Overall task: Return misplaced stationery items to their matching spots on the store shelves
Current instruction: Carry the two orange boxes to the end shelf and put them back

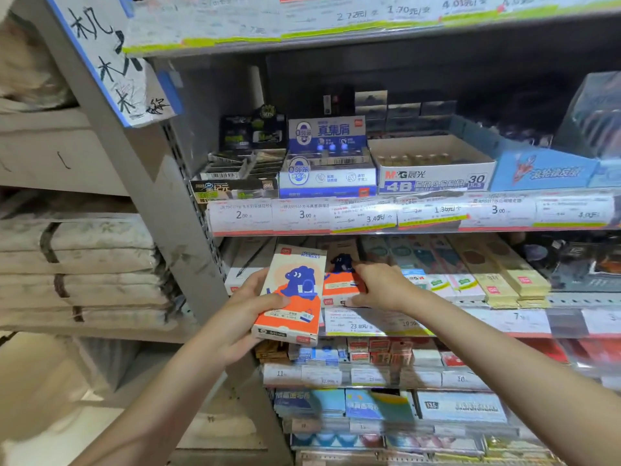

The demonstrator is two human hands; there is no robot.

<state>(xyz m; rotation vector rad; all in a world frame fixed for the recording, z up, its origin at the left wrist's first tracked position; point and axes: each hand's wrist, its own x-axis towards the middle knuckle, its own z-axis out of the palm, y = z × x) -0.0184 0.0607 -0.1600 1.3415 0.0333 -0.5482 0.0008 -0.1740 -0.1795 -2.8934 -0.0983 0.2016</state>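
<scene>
My left hand (247, 307) grips an orange-and-white box with a blue animal drawing (292, 297), held tilted in front of the second shelf. A matching orange box (339, 284) lies on that shelf just to the right. My right hand (379, 285) rests on that box, with its fingers curled over the box's right end. The shelf's front rail (437, 326) carries price labels below both boxes.
Eraser display boxes (433, 173) fill the shelf above. Yellow and pastel flat boxes (497, 277) lie right of my right hand. Lower shelves hold small red and blue packs (379, 354). A grey shelf upright (188, 237) stands left, with stacked bundles (80, 270) beyond.
</scene>
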